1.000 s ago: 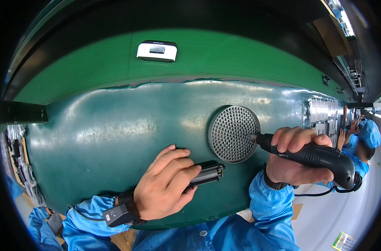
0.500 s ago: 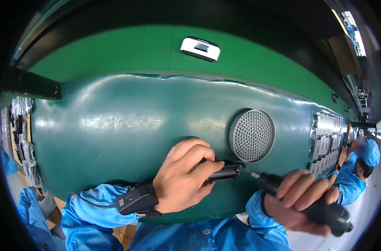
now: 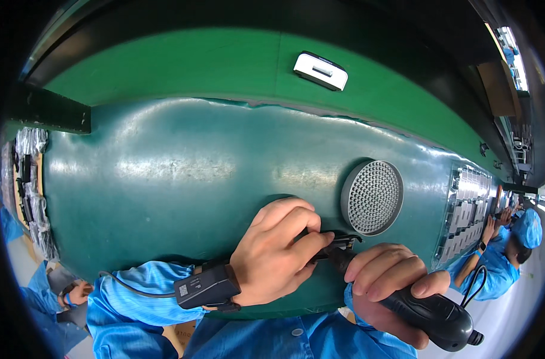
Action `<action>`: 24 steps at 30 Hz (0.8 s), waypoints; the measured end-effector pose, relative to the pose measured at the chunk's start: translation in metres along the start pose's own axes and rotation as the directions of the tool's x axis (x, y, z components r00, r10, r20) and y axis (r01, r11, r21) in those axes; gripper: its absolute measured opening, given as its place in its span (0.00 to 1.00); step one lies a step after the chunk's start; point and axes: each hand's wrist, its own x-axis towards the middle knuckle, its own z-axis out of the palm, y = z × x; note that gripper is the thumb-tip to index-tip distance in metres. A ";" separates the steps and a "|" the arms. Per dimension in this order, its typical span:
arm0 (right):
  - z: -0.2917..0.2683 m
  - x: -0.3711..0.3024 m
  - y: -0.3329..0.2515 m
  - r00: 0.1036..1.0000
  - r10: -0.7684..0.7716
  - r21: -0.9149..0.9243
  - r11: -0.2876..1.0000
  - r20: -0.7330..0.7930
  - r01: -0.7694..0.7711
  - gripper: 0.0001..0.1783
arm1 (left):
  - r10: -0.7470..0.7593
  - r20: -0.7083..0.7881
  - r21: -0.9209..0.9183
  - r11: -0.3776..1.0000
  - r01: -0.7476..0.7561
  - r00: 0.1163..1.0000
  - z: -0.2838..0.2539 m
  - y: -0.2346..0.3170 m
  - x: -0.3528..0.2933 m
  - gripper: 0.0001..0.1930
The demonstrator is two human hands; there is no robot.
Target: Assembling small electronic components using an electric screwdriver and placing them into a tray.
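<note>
My left hand lies over the near middle of the green mat, its fingers closed on a narrow black part whose right end sticks out past the fingertips. In my right hand is a black electric screwdriver, tilted with its nose toward the black part. The nose meets or overlaps the part's right end; the bit's tip is hidden there. Just beyond the part stands a round grey dish with a dimpled, hole-like pattern inside. A black box with a cable is strapped to my left wrist.
A white, black-edged device sits on the green back panel. At right lies a clear tray with rows of silvery plates, near a co-worker in blue. Plastic-wrapped parts line the left edge. Another person's hand shows lower left.
My right hand has brought the screwdriver left, its nose now at the black part. My left hand and the part sit slightly further right in view. Another person's hand has appeared lower left.
</note>
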 end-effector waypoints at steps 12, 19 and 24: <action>0.001 0.001 0.001 0.994 0.014 -0.003 1.000 0.109 -0.014 0.35 | 0.006 -0.022 0.005 1.000 -0.006 1.000 0.002 0.002 0.002 0.21; 0.001 -0.005 0.006 0.985 -0.002 0.049 0.999 0.171 -0.006 0.29 | -0.011 -0.025 0.040 0.999 0.012 1.000 0.004 0.004 0.002 0.19; -0.016 0.000 -0.007 0.999 0.047 0.096 0.994 -0.001 -0.047 0.36 | -0.042 0.050 0.025 0.999 0.040 0.998 0.003 0.009 0.006 0.22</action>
